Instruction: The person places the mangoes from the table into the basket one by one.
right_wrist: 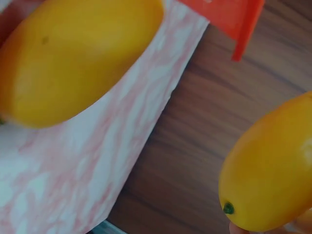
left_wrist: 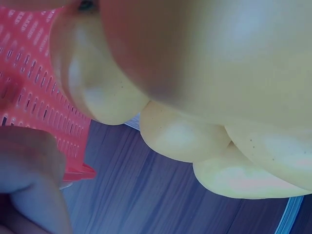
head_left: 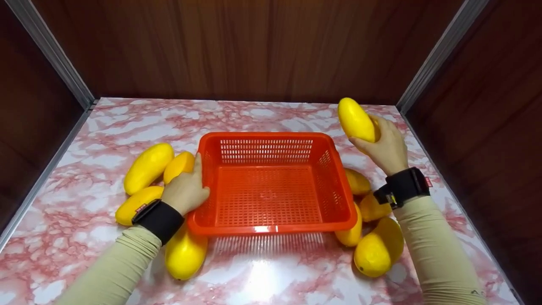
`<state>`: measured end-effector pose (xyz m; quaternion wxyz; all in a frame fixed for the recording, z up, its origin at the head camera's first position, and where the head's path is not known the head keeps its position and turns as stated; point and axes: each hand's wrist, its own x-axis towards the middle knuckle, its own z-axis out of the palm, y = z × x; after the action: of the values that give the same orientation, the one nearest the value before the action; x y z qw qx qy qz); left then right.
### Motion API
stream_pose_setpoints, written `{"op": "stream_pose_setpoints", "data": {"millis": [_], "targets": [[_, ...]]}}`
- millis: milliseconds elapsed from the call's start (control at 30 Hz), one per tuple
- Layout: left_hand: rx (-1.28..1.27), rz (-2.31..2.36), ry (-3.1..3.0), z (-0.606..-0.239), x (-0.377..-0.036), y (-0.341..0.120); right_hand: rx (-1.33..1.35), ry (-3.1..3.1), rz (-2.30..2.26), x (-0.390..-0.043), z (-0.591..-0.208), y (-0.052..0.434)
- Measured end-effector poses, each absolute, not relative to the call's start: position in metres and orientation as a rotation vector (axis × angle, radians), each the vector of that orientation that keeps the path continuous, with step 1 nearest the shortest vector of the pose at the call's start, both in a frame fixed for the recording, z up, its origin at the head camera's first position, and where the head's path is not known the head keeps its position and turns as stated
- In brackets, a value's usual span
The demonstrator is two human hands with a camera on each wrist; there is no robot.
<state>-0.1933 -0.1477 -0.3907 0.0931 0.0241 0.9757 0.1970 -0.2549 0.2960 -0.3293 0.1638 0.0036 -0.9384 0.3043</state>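
Observation:
A red plastic basket (head_left: 271,218) stands in the middle of the marbled table; nothing lies in it. My right hand (head_left: 371,134) grips a yellow mango (head_left: 355,119) (right_wrist: 273,170), held up off the table just right of the basket's far corner. My left hand (head_left: 186,190) sits against the basket's left wall (left_wrist: 34,73): the thumb touches the wall and one finger (head_left: 197,163) runs up between the rim and a mango (head_left: 178,166). Its other fingers are hidden. Several more mangoes lie close around that hand, one (head_left: 185,253) under the wrist.
Two more mangoes (head_left: 147,167) lie left of the basket, and several (head_left: 378,250) lie against its right side, under my right forearm. One of them (right_wrist: 73,58) fills the right wrist view. Dark wood walls close the table (head_left: 262,279) in at the back and sides.

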Motion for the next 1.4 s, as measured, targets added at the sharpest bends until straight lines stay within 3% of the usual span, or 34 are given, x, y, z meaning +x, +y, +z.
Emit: {"op": "stream_pose_setpoints", "data": {"millis": [733,1400], "targets": [[0.069,0.584,2.921,-0.391,-0.193,-0.146,0.304,-2.479,1.165,-0.245,-0.302,0.235],[0.065,0.592,2.924,-0.392,-0.192,-0.147,0.491,-2.456,1.259,-0.244,-0.329,0.176]]}}
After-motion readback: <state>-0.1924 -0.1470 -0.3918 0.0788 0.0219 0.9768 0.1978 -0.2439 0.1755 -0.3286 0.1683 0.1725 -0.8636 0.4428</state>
